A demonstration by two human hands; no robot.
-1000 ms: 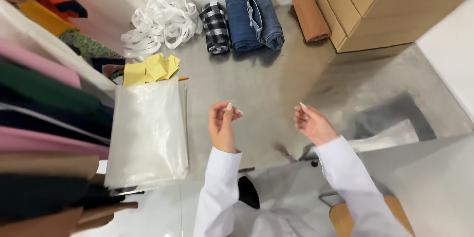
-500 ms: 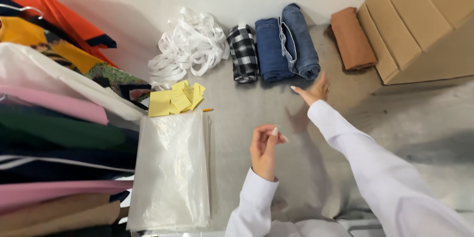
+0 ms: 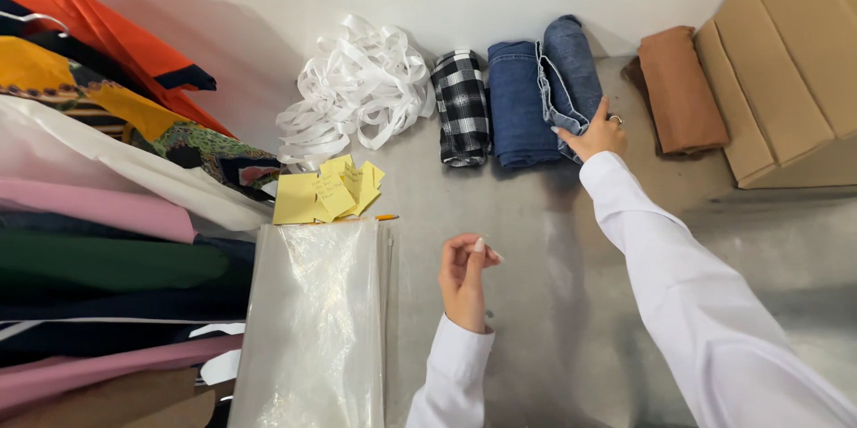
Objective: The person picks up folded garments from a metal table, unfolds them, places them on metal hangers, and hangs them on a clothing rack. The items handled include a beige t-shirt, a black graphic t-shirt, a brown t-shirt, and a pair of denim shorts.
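Observation:
My right hand [image 3: 594,135] reaches far across the grey surface and closes on the near end of a rolled pair of lighter blue jeans [image 3: 571,62], thumb on its right side and fingers on its left seam. A darker blue rolled pair of jeans [image 3: 516,102] lies against it on the left, then a black-and-white checked roll [image 3: 461,107]. My left hand [image 3: 466,278] hovers low over the bare surface with its fingertips pinched together, and I see nothing in it. Both arms are in white sleeves.
A brown folded cloth [image 3: 680,89] lies beside stacked cardboard boxes [image 3: 786,62] at the right. A heap of white straps [image 3: 357,89], yellow paper notes [image 3: 326,191] and a clear plastic bag [image 3: 317,330] lie left of centre. Hanging garments [image 3: 98,214] fill the left edge.
My right hand has stretched forward from near my body to the lighter blue jeans and taken hold of their end. The view has shifted toward the wall. My left hand stays pinched.

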